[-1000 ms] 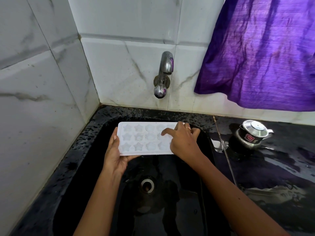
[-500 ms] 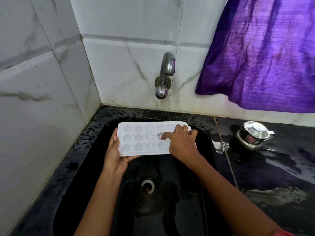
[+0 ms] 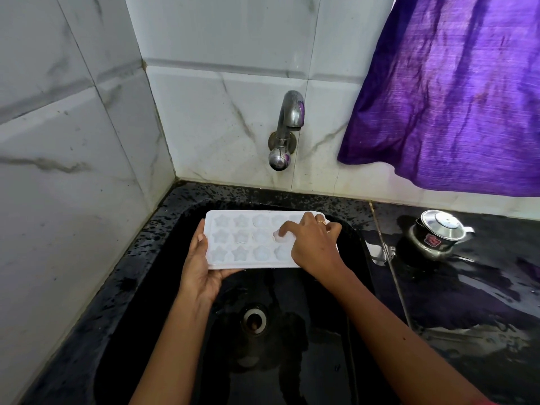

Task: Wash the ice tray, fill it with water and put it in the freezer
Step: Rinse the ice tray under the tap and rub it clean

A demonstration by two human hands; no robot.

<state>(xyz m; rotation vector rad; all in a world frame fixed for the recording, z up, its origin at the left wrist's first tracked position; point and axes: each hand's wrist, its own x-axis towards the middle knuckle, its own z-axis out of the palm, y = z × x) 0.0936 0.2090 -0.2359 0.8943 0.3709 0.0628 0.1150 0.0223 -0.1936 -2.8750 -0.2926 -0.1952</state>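
Two hands on the job here, over a black sink point(image 3: 137, 290) set into the corner of a marble-tiled wall point(image 3: 73, 141). The left hand point(image 3: 201, 267) cups the near left corner of the white ice tray point(image 3: 248, 242) from below, thumb laid up along its short edge. The tray is held level above the basin, star and flower moulds facing up, with the drain point(image 3: 254, 318) below and the steel tap point(image 3: 287, 127) on the wall behind. The right hand point(image 3: 314, 247) covers the tray's right end, fingers bent, index fingertip down in a middle-row mould. Its thumb is hidden, so I cannot tell whether it grips. Further right, a lidded steel pot point(image 3: 438, 232) sits on the wet counter point(image 3: 467, 317), under a hanging purple cloth point(image 3: 455, 97).
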